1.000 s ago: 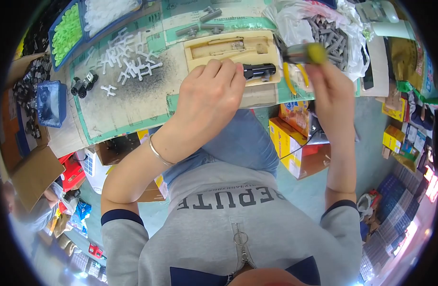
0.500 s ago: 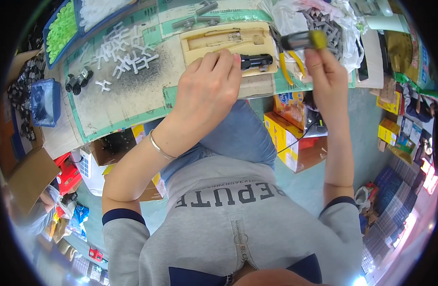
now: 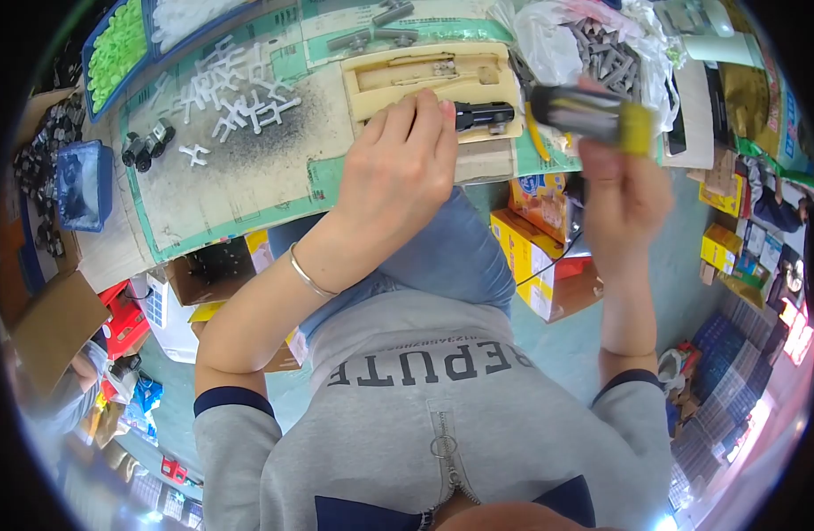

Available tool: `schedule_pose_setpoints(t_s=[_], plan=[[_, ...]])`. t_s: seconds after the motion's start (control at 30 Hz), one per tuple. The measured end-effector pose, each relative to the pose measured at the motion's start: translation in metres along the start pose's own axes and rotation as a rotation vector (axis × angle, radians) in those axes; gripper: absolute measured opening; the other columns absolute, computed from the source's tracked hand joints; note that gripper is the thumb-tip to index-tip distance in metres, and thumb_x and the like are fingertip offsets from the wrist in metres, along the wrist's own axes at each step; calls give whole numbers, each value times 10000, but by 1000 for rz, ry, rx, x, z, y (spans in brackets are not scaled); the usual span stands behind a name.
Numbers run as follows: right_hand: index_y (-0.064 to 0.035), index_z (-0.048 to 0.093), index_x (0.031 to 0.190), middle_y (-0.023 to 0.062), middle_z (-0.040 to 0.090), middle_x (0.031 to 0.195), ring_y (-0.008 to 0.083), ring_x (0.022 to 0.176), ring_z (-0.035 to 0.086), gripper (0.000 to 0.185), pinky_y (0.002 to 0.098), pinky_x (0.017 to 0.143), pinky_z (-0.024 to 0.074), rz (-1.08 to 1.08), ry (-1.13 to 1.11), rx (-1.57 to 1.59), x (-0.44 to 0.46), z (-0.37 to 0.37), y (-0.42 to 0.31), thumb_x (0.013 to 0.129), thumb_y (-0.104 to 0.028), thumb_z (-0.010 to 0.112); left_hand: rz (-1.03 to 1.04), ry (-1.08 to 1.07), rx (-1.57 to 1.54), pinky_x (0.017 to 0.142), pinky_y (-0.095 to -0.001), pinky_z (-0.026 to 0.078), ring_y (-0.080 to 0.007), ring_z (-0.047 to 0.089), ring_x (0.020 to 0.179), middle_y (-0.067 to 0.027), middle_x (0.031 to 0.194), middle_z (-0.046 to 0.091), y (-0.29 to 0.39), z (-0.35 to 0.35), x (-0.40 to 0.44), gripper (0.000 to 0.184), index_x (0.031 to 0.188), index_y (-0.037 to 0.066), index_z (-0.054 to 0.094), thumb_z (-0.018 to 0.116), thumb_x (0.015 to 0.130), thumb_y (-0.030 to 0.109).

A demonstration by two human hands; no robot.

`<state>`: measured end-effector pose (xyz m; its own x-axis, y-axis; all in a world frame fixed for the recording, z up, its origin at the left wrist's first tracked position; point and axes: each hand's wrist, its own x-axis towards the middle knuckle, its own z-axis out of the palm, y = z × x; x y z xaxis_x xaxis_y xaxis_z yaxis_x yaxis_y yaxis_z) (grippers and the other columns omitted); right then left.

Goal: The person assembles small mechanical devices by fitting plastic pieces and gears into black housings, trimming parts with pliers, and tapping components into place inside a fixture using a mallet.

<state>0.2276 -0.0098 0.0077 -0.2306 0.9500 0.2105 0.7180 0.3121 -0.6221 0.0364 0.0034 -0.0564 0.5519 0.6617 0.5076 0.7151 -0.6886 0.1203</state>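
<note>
My left hand point(image 3: 398, 164) is closed, with its bunched fingertips on a black elongated part point(image 3: 485, 115). That part lies in the lower groove of a cream-coloured block fixture point(image 3: 504, 75), and its left end is hidden under my fingers. To the right, my right hand point(image 3: 624, 190) is closed around a small mallet point(image 3: 584, 113), raised above the bench edge. Its dark head with a yellow end is blurred by motion, and the handle is mostly hidden in my grip. Yellow-handled pliers point(image 3: 536, 133) lie just right of the fixture, partly covered by the mallet.
White branched pieces point(image 3: 239, 93) are scattered at left on the bench, near a small dark wheeled part point(image 3: 147, 146). Blue trays hold green pieces point(image 3: 116, 57) and white pieces point(image 3: 181, 18). A plastic bag of grey parts point(image 3: 610, 57) stands at back right. Boxes point(image 3: 544, 265) sit below the bench.
My right hand and the mallet have moved down and to the right, toward me. My left hand stays on the black part, shifted slightly right in view along with the fixture.
</note>
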Motion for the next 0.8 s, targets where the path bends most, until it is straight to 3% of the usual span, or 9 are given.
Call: schedule_pose_setpoints(t_s=[0.1,0.23,0.33,0.43,0.5,0.57,0.63,0.7,0.8], plan=[[-83,616,1101,107,610,790,253,658,591,265,319,583,475,-70,-170,-282,-3,11,4,836,-77,609,8,-28,33,751,-322,499,-275,587,903,-192,1016,595,3,-6,1,310,999,-75,604,578,719,57],[-91,606,1124,95,599,768,258,636,580,303,329,550,460,-106,56,32,-2,12,2,823,-114,634,-31,-37,58,769,-332,506,-287,598,948,-194,1057,597,5,-3,0,335,1034,-66,593,562,718,40],[-61,596,1135,110,609,790,253,637,588,295,330,554,459,-77,-158,-277,-8,12,2,840,-81,608,-25,-57,44,766,-335,507,-287,598,946,-195,1054,598,5,-7,1,320,1034,-65,593,576,735,48],[-70,608,1108,122,613,797,283,657,597,257,318,578,474,75,101,-7,-9,-4,2,852,-71,594,-33,-25,60,765,-337,507,-291,598,949,-197,1051,599,6,-2,0,307,1035,-65,591,594,755,64],[-63,614,1101,131,612,775,245,676,615,240,301,602,471,0,206,30,-11,2,6,863,-77,587,-33,-24,61,764,-337,507,-291,598,949,-196,1050,600,6,-2,0,302,1033,-63,592,601,762,71],[-42,615,1092,142,616,770,218,681,614,231,301,617,466,9,11,-219,-18,2,17,866,-81,588,-28,-15,63,764,-338,507,-291,599,949,-196,1049,601,8,-3,0,298,1031,-62,593,608,769,79],[-31,622,1050,150,619,785,237,693,617,194,302,624,469,214,-31,-151,-12,-8,12,871,-94,581,-38,-1,70,767,-339,507,-290,599,951,-192,1050,603,7,-1,0,294,1025,-61,595,608,767,79],[-22,617,978,172,604,782,298,693,601,142,321,608,457,197,109,-55,-17,-4,4,882,-113,564,-49,-7,67,765,-339,507,-289,599,950,-191,1050,603,9,-1,-1,286,1017,-60,597,609,767,77],[-39,618,1007,179,595,761,325,663,582,179,346,586,445,113,-5,-234,-18,9,21,900,-167,552,-48,0,75,766,-340,507,-287,596,954,-187,1049,604,9,-3,-1,278,1007,-60,599,611,764,74]])
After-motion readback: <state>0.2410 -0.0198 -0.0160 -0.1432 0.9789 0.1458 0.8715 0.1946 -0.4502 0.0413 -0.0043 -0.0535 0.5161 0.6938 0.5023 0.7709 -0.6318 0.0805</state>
